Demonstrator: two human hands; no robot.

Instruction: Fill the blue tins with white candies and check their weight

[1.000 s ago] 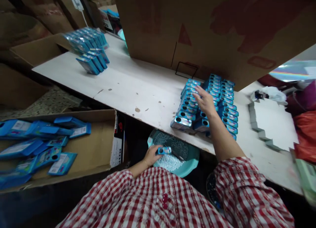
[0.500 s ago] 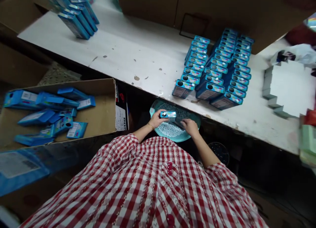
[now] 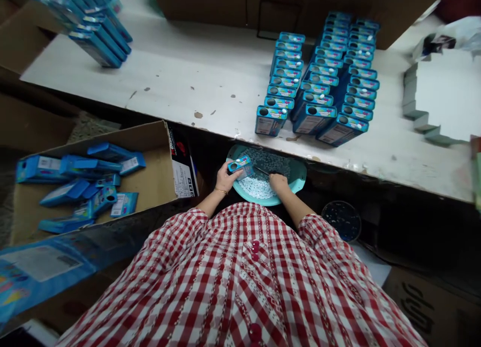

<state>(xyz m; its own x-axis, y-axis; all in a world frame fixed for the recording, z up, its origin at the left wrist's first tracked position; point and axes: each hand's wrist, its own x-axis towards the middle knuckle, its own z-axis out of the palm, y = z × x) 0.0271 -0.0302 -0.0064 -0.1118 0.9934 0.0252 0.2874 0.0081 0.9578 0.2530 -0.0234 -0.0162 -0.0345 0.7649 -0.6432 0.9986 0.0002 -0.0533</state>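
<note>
My left hand (image 3: 224, 180) is closed around a small blue printed box (image 3: 240, 163), its top end tilted up over the basin's left side. Below it, a turquoise basin (image 3: 301, 179) holds a heap of small white pieces (image 3: 257, 185) like little candies. At the basin's right side my right hand (image 3: 278, 183) is closed on a thin dark scoop-like tool (image 3: 262, 170) that slants from the fist toward the box. Its far end is too small and dim to make out clearly.
Rows of upright blue boxes (image 3: 314, 89) stand on the white table (image 3: 180, 91). More stand at far left. A cardboard carton (image 3: 152, 179) with loose blue boxes sits left of the basin. White stepped card (image 3: 445, 94) lies at right; a large carton (image 3: 210, 9) stands behind.
The blue box has tilted and moved slightly left, away from the right hand. The scoop-like tool has come away from the box and is lower, over the white pieces. The camera view has shifted.
</note>
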